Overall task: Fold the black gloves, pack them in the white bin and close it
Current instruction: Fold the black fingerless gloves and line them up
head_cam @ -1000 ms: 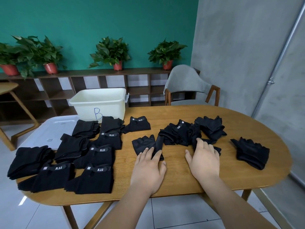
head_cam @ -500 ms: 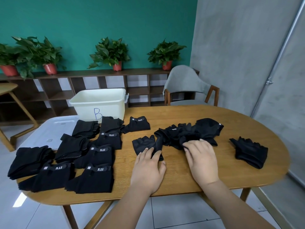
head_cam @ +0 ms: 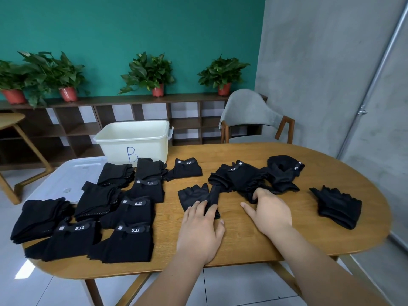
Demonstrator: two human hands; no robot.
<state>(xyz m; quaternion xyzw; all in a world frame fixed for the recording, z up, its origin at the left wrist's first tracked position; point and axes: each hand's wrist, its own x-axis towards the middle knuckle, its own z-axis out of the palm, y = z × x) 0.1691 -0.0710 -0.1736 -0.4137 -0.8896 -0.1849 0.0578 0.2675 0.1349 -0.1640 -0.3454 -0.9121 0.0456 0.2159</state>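
Left hand [head_cam: 199, 228] flat, pinning flat glove [head_cam: 192, 194]; right hand [head_cam: 270, 214] grips edge of tangled heap [head_cam: 240, 178] — pull may drag whole clump, not one glove.

The left grip [head_cam: 199, 228] and right grip [head_cam: 270, 214] are bare, like both forearms [head_cam: 176, 283].

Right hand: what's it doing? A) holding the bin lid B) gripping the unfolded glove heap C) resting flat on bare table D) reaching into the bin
B: the right hand curls its fingers into the near edge of the glove heap, thumb stretched out sideways.
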